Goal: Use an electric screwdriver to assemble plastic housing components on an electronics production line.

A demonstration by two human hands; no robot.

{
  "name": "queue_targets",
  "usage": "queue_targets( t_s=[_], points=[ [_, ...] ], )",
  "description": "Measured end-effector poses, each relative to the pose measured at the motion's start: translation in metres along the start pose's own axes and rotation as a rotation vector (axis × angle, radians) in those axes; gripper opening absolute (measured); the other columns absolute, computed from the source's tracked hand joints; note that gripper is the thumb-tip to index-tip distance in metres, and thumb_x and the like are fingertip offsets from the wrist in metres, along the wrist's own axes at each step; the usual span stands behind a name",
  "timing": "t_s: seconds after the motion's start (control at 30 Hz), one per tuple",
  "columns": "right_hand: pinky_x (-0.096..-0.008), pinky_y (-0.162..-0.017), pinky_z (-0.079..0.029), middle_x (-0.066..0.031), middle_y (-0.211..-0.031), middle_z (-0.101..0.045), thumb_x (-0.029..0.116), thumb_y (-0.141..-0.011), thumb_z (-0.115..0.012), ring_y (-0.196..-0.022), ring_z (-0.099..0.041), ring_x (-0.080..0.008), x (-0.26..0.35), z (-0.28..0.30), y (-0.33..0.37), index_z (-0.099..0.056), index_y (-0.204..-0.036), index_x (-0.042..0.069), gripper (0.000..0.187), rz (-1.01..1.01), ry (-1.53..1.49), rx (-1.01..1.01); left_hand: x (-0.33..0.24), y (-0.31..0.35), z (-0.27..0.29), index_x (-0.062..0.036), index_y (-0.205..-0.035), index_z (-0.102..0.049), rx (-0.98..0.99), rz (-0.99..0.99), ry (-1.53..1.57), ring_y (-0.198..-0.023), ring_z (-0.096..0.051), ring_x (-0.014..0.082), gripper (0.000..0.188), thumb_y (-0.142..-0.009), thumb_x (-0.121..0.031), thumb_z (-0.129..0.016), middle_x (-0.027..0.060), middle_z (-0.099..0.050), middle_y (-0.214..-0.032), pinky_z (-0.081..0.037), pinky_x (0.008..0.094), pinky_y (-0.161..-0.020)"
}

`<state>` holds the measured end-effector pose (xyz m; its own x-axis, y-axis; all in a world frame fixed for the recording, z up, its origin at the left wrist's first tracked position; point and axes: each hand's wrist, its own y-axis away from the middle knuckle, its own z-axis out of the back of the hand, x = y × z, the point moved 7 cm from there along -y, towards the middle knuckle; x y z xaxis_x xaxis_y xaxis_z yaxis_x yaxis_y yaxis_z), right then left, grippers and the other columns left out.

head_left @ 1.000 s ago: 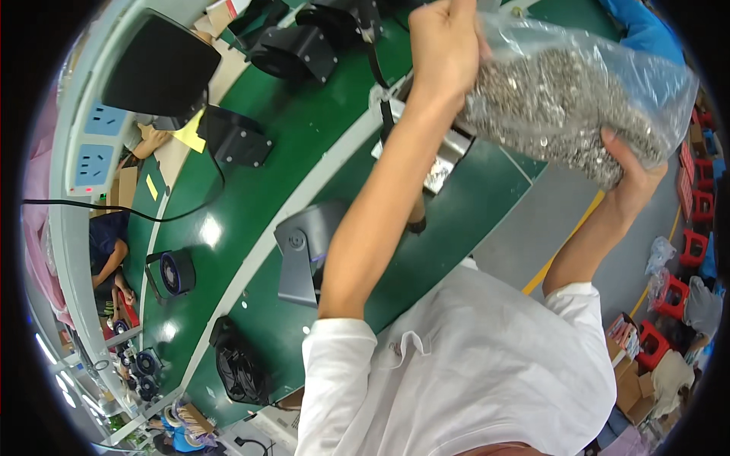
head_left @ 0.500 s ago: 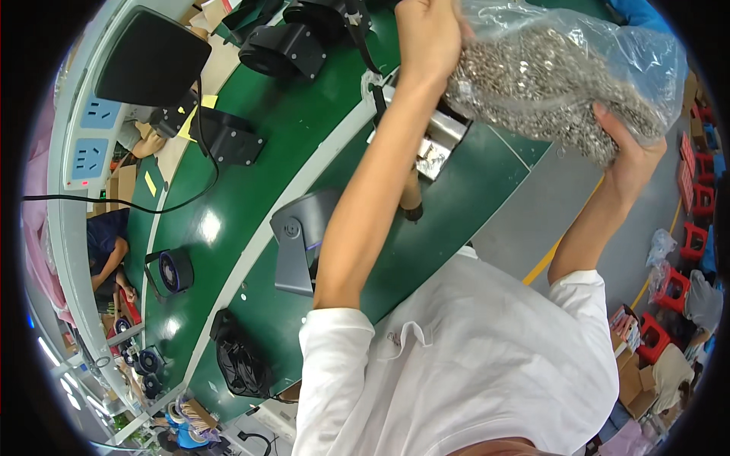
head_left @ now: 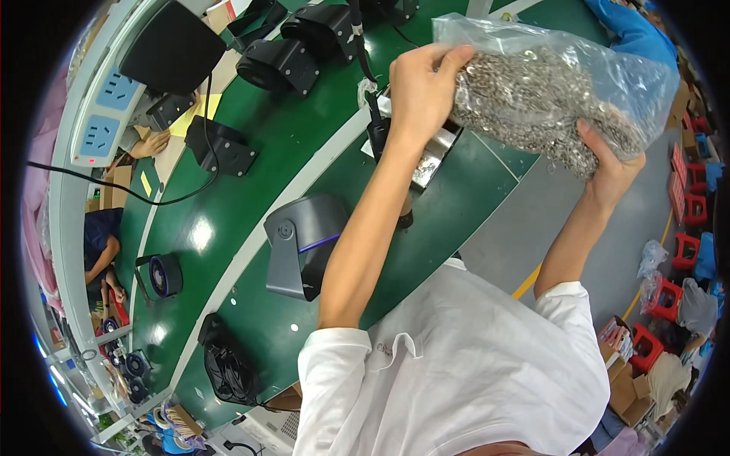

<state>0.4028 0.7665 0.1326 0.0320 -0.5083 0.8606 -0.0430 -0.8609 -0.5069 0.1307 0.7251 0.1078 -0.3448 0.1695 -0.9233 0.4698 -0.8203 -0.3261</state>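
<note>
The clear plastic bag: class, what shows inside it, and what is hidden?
Inside the clear plastic bag is a heap of small, shiny, metal-looking pieces. The left hand and right hand grip the bag, covering parts. Pieces deep in the heap cannot be seen.

- Here's your clear, bluish, soft plastic bag (head_left: 627, 67), held aloft at both ends, upper right in your view!
- It's slanting, sagging lower toward the right.
- Small, shiny, silver-grey metal pieces (head_left: 525, 90) crowd its lower part, loose film wrinkling above them.
</note>
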Motion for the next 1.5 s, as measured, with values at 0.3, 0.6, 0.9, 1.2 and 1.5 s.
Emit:
queue_targets(
  t_s=[0.3,0.6,0.9,1.2,1.5],
  points=[
    [-0.0300,-0.081,-0.047,-0.0119,-0.094,-0.066,-0.008,-0.059,-0.074,-0.084,-0.062,-0.0204,0.006,-0.003,0.002,-0.066,-0.096,-0.008,0.038,-0.047,0.040,0.013,0.005,-0.015,-0.001,0.0029,-0.085,-0.066,-0.055,-0.045,-0.005,-0.054,-0.050,0.0157,0.027,-0.085,-0.024,-0.065,0.0169,-0.058,-0.061,-0.043,0.0320,-0.058],
    [-0.0276,-0.078,-0.047,-0.0093,-0.088,-0.066,-0.010,-0.058,-0.073,-0.078,-0.062,-0.0167,0.017,-0.015,-0.006,-0.068,-0.090,-0.005,0.032,0.022,0.044,0.003,-0.009,-0.012,0.006,0.0075,-0.075,-0.060,-0.090,-0.097,0.025,-0.051,-0.041,0.0132,0.029,-0.084,-0.020,-0.064,0.0161,-0.047,-0.053,-0.040,0.0321,-0.053],
    [-0.0259,-0.074,-0.048,-0.0086,-0.087,-0.067,-0.008,-0.059,-0.074,-0.077,-0.062,-0.0163,0.021,-0.009,0.003,-0.069,-0.087,-0.005,0.029,0.023,0.011,0.022,0.003,0.019,0.007,0.0064,-0.078,-0.064,-0.104,0.001,0.142,-0.054,-0.046,0.0100,0.026,-0.083,-0.019,-0.065,0.0123,-0.054,-0.054,-0.041,0.0284,-0.054],
    [-0.0281,-0.079,-0.047,-0.0114,-0.093,-0.066,-0.010,-0.059,-0.073,-0.084,-0.062,-0.0185,-0.003,-0.002,-0.012,-0.067,-0.095,-0.007,0.037,-0.066,0.055,0.032,0.018,0.005,0.001,0.0034,-0.087,-0.068,0.072,-0.116,0.076,-0.067,-0.061,0.0167,0.031,-0.079,-0.027,-0.071,0.0134,-0.066,-0.070,-0.048,0.0336,-0.067],
    [-0.0273,-0.074,-0.048,-0.0102,-0.089,-0.067,-0.007,-0.058,-0.076,-0.080,-0.062,-0.0167,-0.016,0.001,-0.020,-0.068,-0.091,-0.005,0.034,0.004,-0.018,0.032,0.007,0.014,-0.007,0.0029,-0.096,-0.068,0.247,0.029,-0.172,-0.078,-0.065,0.0215,0.042,-0.070,-0.028,-0.079,0.0114,-0.069,-0.080,-0.049,0.0358,-0.076]
  ],
)
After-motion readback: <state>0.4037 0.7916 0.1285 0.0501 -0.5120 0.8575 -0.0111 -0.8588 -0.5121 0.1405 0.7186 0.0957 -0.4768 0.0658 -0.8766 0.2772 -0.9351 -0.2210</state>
